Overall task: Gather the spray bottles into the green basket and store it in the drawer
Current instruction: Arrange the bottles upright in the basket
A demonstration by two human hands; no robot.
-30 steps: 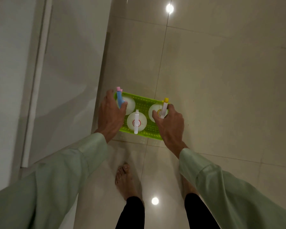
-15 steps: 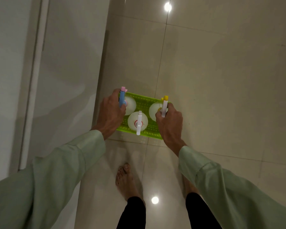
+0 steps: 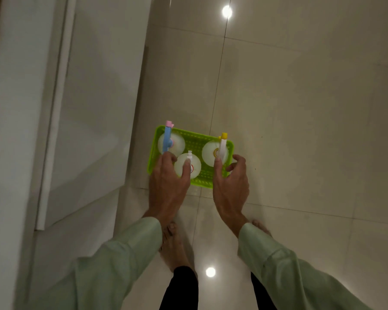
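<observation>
The green basket (image 3: pixel 195 139) sits low on the tiled floor in front of me. Three white spray bottles stand in it: one with a blue and pink sprayer (image 3: pixel 167 139) at the left, one with a white sprayer (image 3: pixel 194 170) in the middle front, and one with a yellow-tipped sprayer (image 3: pixel 223 144) at the right. My left hand (image 3: pixel 168 186) hovers over the basket's near left part, fingers apart, fingertips by the blue and white sprayers. My right hand (image 3: pixel 231 186) is over the near right corner, fingers spread, gripping nothing.
A tall white cabinet front (image 3: pixel 94 108) runs along the left, close to the basket's left side. My bare feet (image 3: pixel 175 249) stand just behind the basket. Glossy floor tiles (image 3: pixel 300 130) stretch to the right and ahead, showing ceiling light reflections.
Both hands gripped the basket's short sides before. Now the basket lies lower on the floor, and both hands have come off its sides and sit above its near edge with fingers spread.
</observation>
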